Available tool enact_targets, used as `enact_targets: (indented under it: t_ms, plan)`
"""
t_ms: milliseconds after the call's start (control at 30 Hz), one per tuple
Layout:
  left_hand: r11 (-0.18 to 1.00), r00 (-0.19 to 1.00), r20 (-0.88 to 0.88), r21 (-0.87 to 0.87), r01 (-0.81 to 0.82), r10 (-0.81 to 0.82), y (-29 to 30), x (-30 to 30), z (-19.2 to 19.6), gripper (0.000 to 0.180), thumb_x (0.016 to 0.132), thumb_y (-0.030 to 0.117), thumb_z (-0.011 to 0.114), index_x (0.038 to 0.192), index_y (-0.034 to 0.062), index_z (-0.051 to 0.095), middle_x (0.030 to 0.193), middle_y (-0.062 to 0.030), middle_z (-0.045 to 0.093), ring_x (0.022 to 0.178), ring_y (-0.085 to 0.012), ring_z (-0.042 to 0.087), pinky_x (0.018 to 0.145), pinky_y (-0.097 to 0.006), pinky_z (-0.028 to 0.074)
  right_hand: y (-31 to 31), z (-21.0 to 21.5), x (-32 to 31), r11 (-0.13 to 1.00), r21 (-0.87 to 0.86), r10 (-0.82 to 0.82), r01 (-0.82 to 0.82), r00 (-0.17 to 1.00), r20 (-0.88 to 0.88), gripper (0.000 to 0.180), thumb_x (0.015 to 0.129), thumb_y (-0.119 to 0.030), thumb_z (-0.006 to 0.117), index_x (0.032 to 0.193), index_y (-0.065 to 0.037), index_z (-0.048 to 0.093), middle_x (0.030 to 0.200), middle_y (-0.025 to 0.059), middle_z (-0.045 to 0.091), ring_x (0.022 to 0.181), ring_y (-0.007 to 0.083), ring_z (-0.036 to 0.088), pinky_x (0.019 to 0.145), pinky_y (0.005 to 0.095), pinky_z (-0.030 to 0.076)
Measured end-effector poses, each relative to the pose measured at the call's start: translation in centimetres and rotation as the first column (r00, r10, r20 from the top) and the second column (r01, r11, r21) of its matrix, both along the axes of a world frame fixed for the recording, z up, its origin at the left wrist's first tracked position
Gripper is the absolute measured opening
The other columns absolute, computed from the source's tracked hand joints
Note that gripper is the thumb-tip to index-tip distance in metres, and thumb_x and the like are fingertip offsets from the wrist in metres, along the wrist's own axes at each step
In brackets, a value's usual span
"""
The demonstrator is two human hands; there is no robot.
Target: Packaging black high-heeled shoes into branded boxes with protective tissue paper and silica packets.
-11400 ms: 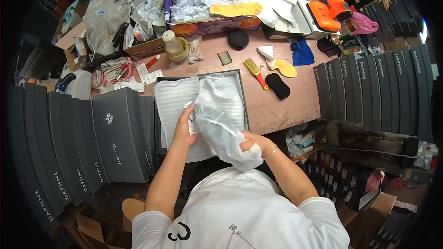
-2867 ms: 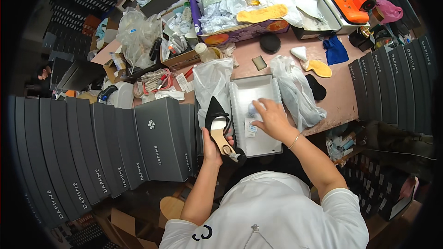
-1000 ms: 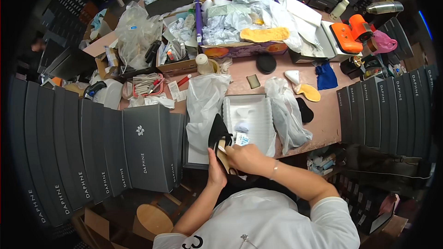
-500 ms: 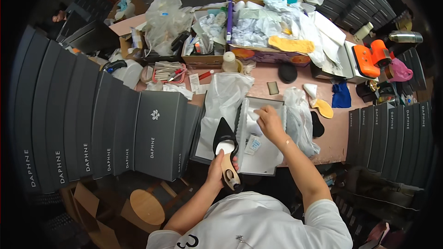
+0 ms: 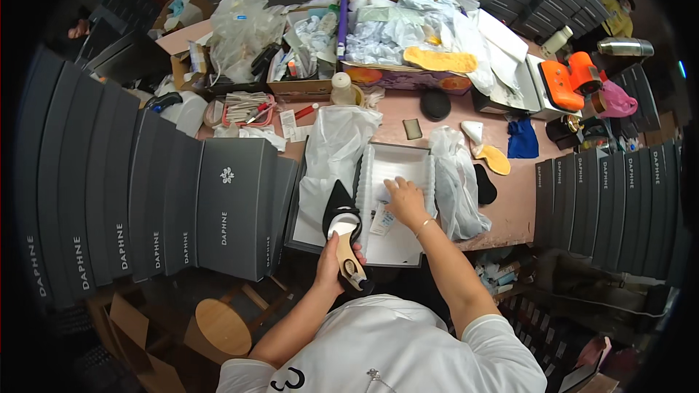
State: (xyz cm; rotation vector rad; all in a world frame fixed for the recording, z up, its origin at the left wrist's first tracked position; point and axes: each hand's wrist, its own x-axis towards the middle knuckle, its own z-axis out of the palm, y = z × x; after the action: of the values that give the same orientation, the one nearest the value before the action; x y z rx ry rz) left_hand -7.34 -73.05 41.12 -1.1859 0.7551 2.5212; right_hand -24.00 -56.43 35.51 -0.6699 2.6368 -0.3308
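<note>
My left hand (image 5: pixel 336 260) is closed round a black pointed shoe (image 5: pixel 339 202). Its tan sole part and heel lie toward me, its toe points away, and something white shows in its opening. Over the open shoebox (image 5: pixel 390 255), lined with white paper, is my right hand (image 5: pixel 408 202). Its fingers are bent and drawn together toward the white lining; whatever they grip is too small or hidden to make out. Just beside that hand lies a small white printed packet (image 5: pixel 381 220) in the box. White tissue (image 5: pixel 336 138) spreads over the grey box lid left of it.
Stacked dark grey shoeboxes (image 5: pixel 237 204) stand on the left, with more boxes (image 5: pixel 611 211) on the right. A plastic bag (image 5: pixel 457 189) lies beside the open box. Farther back are a carton of crumpled paper (image 5: pixel 408 40), a bottle (image 5: pixel 341 89) and an orange tool (image 5: pixel 564 86).
My right hand has come down lower into the shoebox, its fingers nearer the packet. My left hand still holds the shoe, now turned slightly. The whole view has shifted a little.
</note>
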Motion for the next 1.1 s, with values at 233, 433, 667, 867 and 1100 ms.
enact_targets:
  t_ms: [233, 433, 667, 867, 1100]
  plan:
    - [0.987, 0.992, -0.123, 0.159, -0.015, 0.035, -0.9, -1.6, -0.8, 0.053, 0.094, 0.054, 0.043, 0.117, 0.0066, 0.049, 0.089, -0.0086, 0.059, 0.071, -0.0192, 0.061, 0.066, -0.035, 0.055, -2.5, 7.7, 4.1, 0.698, -0.706, 0.11, 0.123, 0.955, 0.275, 0.037, 0.075, -0.012, 0.075, 0.105, -0.003, 0.056, 0.096, 0.0149, 0.065, 0.081, 0.0238, 0.064, 0.07, 0.0324, 0.05]
    - [0.987, 0.989, -0.087, -0.115, 0.11, -0.12, 2.1, -1.4, 0.5, 0.042, 0.098, 0.046, 0.037, 0.11, 0.0078, 0.049, 0.082, -0.0065, 0.056, 0.065, -0.0185, 0.061, 0.061, -0.033, 0.054, -4.0, 6.0, 5.4, 0.795, -0.602, -0.09, 0.074, 0.996, 0.004, 0.042, 0.068, -0.014, 0.077, 0.101, -0.002, 0.054, 0.094, 0.0139, 0.055, 0.087, 0.0333, 0.057, 0.075, 0.0376, 0.049]
    - [0.982, 0.976, -0.171, 0.113, 0.152, -0.132, 3.6, -1.3, 2.3, 0.033, 0.098, 0.036, 0.043, 0.105, 0.005, 0.05, 0.08, -0.007, 0.058, 0.069, -0.0199, 0.061, 0.065, -0.033, 0.053, -2.7, 8.6, 4.8, 0.681, -0.678, -0.15, 0.279, 0.958, 0.244, 0.068, 0.075, -0.016, 0.074, 0.135, -0.004, 0.045, 0.119, 0.0203, 0.056, 0.109, 0.0349, 0.054, 0.09, 0.0373, 0.045]
    - [0.773, 0.946, -0.319, 0.614, 0.159, 0.059, -0.3, -4.2, 4.1, 0.04, 0.099, 0.04, 0.044, 0.119, 0.0056, 0.05, 0.076, -0.0045, 0.056, 0.068, -0.0158, 0.055, 0.061, -0.026, 0.046, -1.4, 16.9, 4.6, 0.455, -0.814, 0.047, 0.36, 0.903, 0.426, 0.072, 0.083, -0.013, 0.068, 0.144, -0.007, 0.031, 0.14, 0.0175, 0.041, 0.116, 0.0239, 0.052, 0.09, 0.0329, 0.048]
    - [0.318, 0.897, -0.258, 0.937, 0.143, 0.358, -1.2, -5.0, 2.8, 0.059, 0.095, 0.007, 0.042, 0.147, -0.0003, 0.014, 0.093, -0.0125, 0.049, 0.07, -0.0189, 0.054, 0.06, -0.028, 0.046, -0.8, 16.6, 11.3, 0.426, -0.83, 0.158, 0.36, 0.874, 0.46, 0.048, 0.084, -0.01, 0.069, 0.128, -0.001, 0.05, 0.111, 0.0066, 0.06, 0.086, 0.0111, 0.059, 0.076, 0.0252, 0.05]
